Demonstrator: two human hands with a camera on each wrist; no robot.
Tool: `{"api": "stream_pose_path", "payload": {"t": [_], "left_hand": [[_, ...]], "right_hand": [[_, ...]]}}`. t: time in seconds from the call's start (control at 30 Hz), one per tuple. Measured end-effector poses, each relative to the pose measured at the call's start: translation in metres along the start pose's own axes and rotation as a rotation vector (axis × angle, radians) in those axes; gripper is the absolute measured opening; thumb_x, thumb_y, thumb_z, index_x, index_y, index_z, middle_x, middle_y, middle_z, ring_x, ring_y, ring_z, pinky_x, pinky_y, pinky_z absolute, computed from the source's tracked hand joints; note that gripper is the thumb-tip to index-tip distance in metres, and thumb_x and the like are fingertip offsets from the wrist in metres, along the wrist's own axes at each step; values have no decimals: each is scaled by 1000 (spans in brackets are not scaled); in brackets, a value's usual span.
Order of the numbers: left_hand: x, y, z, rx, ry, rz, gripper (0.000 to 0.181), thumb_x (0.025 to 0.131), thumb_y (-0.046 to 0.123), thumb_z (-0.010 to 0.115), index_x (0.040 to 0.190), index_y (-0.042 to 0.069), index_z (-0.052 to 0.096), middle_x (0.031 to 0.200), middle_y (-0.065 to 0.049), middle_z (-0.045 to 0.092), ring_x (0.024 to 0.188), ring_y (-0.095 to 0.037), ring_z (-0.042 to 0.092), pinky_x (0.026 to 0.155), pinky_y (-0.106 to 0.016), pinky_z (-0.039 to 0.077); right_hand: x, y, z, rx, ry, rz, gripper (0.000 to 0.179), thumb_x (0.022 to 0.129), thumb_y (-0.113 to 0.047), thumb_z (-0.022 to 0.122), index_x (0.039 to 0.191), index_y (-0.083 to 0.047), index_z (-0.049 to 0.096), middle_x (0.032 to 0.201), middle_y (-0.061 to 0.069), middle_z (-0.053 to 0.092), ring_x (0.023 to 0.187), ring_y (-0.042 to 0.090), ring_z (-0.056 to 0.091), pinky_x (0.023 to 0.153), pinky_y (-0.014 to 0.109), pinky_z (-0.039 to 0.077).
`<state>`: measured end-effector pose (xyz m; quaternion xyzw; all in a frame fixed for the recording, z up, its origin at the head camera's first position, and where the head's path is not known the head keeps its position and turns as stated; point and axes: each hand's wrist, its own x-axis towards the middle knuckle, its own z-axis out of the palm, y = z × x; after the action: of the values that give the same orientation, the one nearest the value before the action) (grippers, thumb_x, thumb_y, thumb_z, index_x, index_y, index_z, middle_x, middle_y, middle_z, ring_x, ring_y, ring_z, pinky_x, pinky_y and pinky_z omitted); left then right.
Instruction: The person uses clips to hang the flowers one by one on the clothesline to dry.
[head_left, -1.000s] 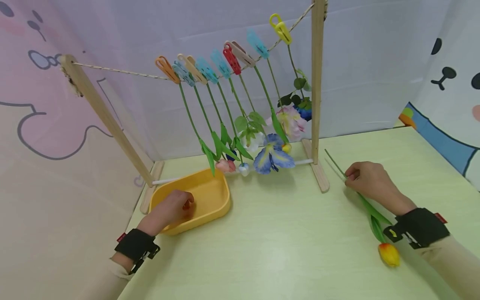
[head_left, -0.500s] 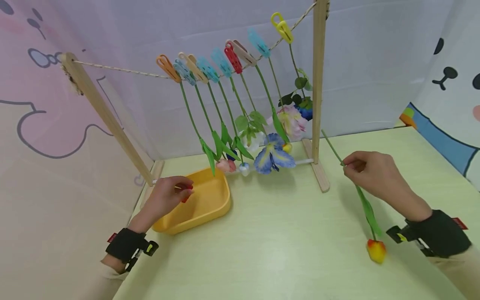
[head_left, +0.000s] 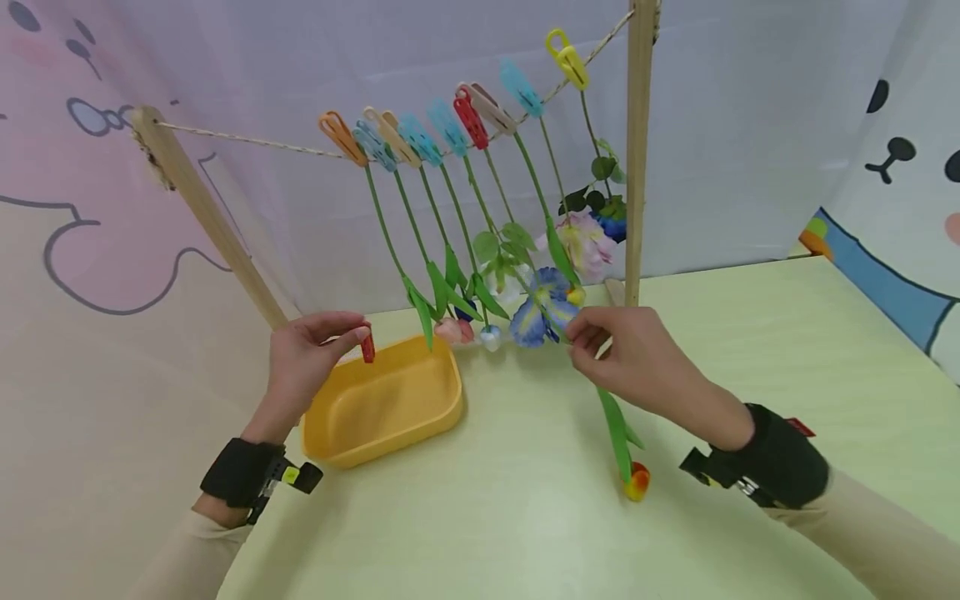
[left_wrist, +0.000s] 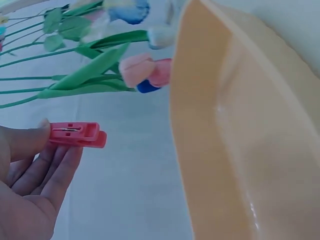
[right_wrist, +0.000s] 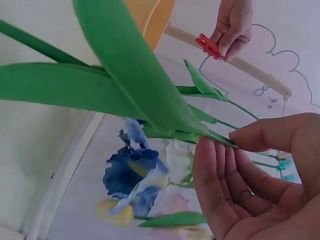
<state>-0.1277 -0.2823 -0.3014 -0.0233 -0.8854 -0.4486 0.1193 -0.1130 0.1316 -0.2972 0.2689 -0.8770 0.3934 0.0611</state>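
Note:
In the head view my left hand pinches a red clothespin between thumb and fingers, above the yellow tray. The left wrist view shows the same clothespin lying sideways at the fingertips. My right hand pinches the green stem of a red and yellow tulip, whose bloom hangs down over the table. Its broad green leaves cross the right wrist view. Beyond the right hand, a blue iris hangs from the rope.
A wooden frame with a right post and a left post carries a rope. Several flowers hang upside down from it by coloured clothespins, such as an orange one and a yellow one. All stands on a pale green table.
My left hand has risen out of the yellow tray with the red clothespin. My right hand has lifted the tulip off the table and carried it left, toward the hanging flowers.

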Motion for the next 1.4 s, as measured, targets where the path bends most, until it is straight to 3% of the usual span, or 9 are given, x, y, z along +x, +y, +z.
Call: {"api": "stream_pose_path", "payload": {"t": [0.2, 0.4, 0.63, 0.9, 1.07, 1.4], "left_hand": [[8, 14, -9, -199, 105, -49, 33, 80, 29, 77, 105, 7, 74, 95, -6, 73, 90, -15, 69, 87, -18, 51], [20, 26, -19, -413, 158, -29, 36, 77, 18, 80, 106, -2, 71, 92, -6, 74, 87, -18, 70, 84, -21, 53], [32, 47, -27, -514, 220, 72, 36, 75, 13, 81, 104, -6, 71, 93, -9, 73, 87, -21, 70, 83, -23, 54], [51, 70, -20, -633, 295, 207, 35, 75, 9, 80, 105, -8, 70, 98, -13, 72, 92, -26, 70, 88, -29, 53], [62, 86, -28, -709, 350, 298, 35, 75, 5, 80, 103, -12, 68, 97, -18, 71, 92, -29, 69, 90, -33, 52], [81, 136, -45, -856, 423, 408, 32, 70, -6, 81, 95, -19, 66, 89, -26, 69, 84, -33, 69, 83, -39, 55]], "right_hand": [[23, -20, 22, 44, -5, -68, 9, 86, -11, 63, 92, -15, 69, 80, -7, 66, 71, 6, 60, 61, 24, 52], [48, -34, 35, 70, -23, -101, 7, 87, -11, 64, 92, -13, 68, 80, -6, 65, 71, 8, 59, 65, 24, 52], [74, -52, 44, 119, -38, -128, 9, 88, -14, 65, 96, -10, 68, 82, -6, 65, 74, 7, 59, 67, 24, 51], [102, -58, 62, 162, -16, -152, 12, 89, -13, 66, 100, -8, 68, 85, -3, 66, 75, 8, 60, 71, 22, 51], [119, -62, 75, 178, -18, -154, 16, 92, -14, 65, 105, -7, 67, 89, -1, 65, 78, 8, 61, 74, 20, 50], [153, -90, 83, 191, 27, -214, 14, 91, -13, 67, 102, -6, 69, 88, 1, 68, 77, 9, 63, 73, 16, 49]]}}
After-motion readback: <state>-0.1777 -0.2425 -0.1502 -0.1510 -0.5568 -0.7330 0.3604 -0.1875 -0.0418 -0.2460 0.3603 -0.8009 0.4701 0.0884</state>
